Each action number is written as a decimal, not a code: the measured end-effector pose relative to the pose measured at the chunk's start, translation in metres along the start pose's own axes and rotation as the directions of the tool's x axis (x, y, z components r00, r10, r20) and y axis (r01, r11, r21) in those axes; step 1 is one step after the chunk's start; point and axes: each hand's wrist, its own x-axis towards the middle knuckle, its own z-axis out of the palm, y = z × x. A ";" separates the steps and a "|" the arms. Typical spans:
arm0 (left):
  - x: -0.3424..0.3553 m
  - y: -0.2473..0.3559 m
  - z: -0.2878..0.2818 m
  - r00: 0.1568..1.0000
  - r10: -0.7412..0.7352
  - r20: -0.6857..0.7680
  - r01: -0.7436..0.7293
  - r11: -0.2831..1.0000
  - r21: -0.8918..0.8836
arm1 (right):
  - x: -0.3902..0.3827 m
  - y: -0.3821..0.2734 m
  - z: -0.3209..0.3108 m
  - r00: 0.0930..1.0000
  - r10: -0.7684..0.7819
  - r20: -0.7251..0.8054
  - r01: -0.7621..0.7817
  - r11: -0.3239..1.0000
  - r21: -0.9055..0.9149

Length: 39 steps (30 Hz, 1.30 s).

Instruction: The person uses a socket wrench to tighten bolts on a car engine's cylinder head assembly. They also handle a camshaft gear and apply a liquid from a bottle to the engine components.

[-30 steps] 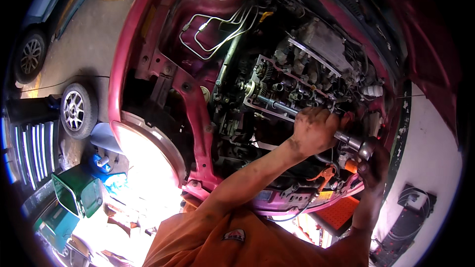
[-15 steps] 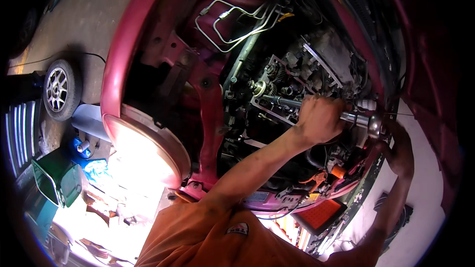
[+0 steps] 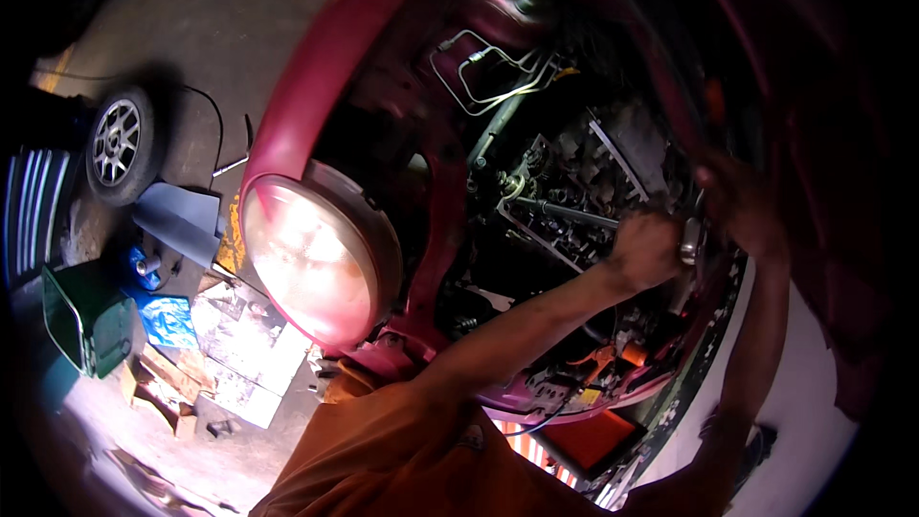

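Spread over the grey floor (image 3: 239, 29) along the left: farther off, a wheel (image 3: 124, 146), with a dark cable (image 3: 219, 120) curving to its right; nearer, a grey panel (image 3: 179, 220) — then blue plastic (image 3: 168, 319) between a green bin (image 3: 88, 333), left, and pale sheets (image 3: 244, 364), right — and nearer again, a brown box (image 3: 158, 393).

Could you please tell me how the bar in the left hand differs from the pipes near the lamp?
The bar is straight, while the pipes are bent at several places. The bar also looks thicker than the pipes, which are slim. The bar is gripped in the left hand, whereas neither of the hands touches the pipes. Both look silvery and metallic.
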 end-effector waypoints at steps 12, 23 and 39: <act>0.015 -0.029 0.013 0.978 0.130 -0.161 -0.128 0.991 0.021 | -0.005 -0.014 0.006 0.885 -0.452 -0.113 0.444 0.892 -0.084; 0.016 -0.009 -0.023 1.000 0.009 -0.028 -0.009 1.000 0.017 | -0.008 -0.009 -0.002 0.986 -0.166 -0.031 0.162 0.980 -0.116; 0.020 -0.017 -0.003 0.995 0.067 0.067 -0.060 0.992 -0.107 | -0.047 0.062 -0.006 0.880 -0.465 0.095 0.445 0.879 0.171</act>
